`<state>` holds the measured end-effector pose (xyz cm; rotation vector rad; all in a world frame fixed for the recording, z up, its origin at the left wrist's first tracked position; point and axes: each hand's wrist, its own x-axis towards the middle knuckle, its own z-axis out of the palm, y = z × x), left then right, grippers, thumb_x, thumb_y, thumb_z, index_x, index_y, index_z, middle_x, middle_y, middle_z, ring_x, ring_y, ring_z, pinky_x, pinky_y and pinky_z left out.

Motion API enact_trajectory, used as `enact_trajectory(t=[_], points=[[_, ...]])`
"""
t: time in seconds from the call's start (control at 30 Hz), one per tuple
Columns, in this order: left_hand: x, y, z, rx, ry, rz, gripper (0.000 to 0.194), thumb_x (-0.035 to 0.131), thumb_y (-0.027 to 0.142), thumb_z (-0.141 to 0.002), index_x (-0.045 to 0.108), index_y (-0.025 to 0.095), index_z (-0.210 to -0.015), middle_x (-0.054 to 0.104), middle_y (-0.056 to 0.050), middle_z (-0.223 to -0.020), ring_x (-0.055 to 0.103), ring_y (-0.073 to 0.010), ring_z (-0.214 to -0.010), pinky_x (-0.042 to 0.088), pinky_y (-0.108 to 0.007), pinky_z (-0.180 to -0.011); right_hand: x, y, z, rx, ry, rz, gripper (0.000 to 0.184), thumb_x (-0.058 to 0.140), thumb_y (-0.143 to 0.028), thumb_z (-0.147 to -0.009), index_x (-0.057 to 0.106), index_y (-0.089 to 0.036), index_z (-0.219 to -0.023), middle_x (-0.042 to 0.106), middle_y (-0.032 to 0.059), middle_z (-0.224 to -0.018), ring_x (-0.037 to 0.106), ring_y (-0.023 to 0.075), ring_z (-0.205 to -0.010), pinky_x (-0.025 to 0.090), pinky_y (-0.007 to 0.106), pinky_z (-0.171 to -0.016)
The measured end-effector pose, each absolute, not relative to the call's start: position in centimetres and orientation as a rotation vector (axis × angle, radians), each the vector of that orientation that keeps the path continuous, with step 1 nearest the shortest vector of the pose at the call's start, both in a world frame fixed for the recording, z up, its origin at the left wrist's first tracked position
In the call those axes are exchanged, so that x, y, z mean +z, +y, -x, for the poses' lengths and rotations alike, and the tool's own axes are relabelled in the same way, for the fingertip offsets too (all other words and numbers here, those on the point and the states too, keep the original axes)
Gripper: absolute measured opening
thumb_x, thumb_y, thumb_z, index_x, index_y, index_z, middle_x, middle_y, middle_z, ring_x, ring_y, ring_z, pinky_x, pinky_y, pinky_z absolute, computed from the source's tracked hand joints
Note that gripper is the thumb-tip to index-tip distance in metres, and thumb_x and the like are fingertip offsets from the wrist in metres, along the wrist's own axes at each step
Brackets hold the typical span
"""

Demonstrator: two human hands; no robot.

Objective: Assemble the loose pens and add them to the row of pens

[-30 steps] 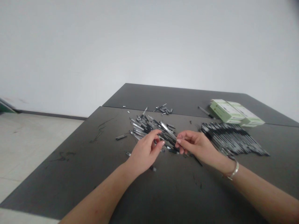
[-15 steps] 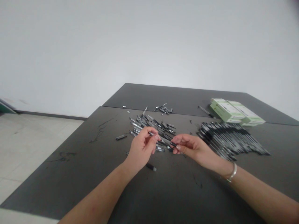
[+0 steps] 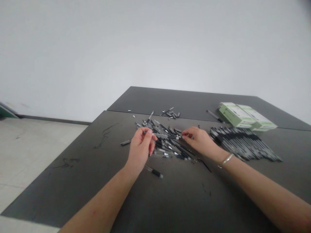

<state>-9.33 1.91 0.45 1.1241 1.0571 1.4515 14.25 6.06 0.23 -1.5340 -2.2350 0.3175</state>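
My left hand (image 3: 141, 147) is closed on a pen barrel (image 3: 161, 135), clear with a dark grip at its right end. It points to the right above a loose pile of pen parts (image 3: 175, 147). Close to the barrel's right end, the fingertips of my right hand (image 3: 199, 140) are pinched together. Whatever they hold is too small to make out. Beneath both hands lie clear barrels, thin dark refills and caps. A pen piece with a black grip (image 3: 155, 172) lies nearer to me, below my left hand.
A row of pens (image 3: 245, 144) lies side by side on the right. Behind it sit green-and-white boxes (image 3: 236, 115), with a single pen (image 3: 215, 116) to their left. Small caps (image 3: 173, 114) and metal tips (image 3: 129, 110) lie farther back on the dark table (image 3: 85, 181).
My right hand has come off the pen's dark end and moved up, now just beyond it. My left hand has shifted a little left, keeping the pen.
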Motion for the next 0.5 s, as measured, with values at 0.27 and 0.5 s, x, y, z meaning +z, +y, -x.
enact_trajectory(t=[0.27, 0.5], points=[[0.5, 2.0, 9.3, 1.483, 0.999, -0.988, 0.028, 0.059, 0.043, -0.083, 0.045, 0.019, -0.082, 0.062, 0.003, -0.07, 0.04, -0.003, -0.036, 0.031, -0.015, -0.033, -0.5, 6.4, -12.9, 0.21, -2.353, 1.574, 0.016, 0.058, -0.027, -0.083, 0.07, -0.019, -0.088, 0.067, 0.0068, -0.088, 0.062, 0.0181, -0.077, 0.045, 0.027, -0.072], [0.9, 2.0, 9.2, 1.496, 0.982, -0.927, 0.027, 0.059, 0.04, -0.083, 0.042, 0.019, -0.08, 0.062, 0.003, -0.067, 0.04, -0.0036, -0.036, 0.03, -0.016, -0.034, -0.6, 6.4, -12.9, 0.201, -2.391, 1.568, 0.014, 0.056, -0.025, -0.084, 0.068, -0.018, -0.085, 0.067, 0.0057, -0.084, 0.061, 0.0177, -0.076, 0.043, 0.027, -0.071]])
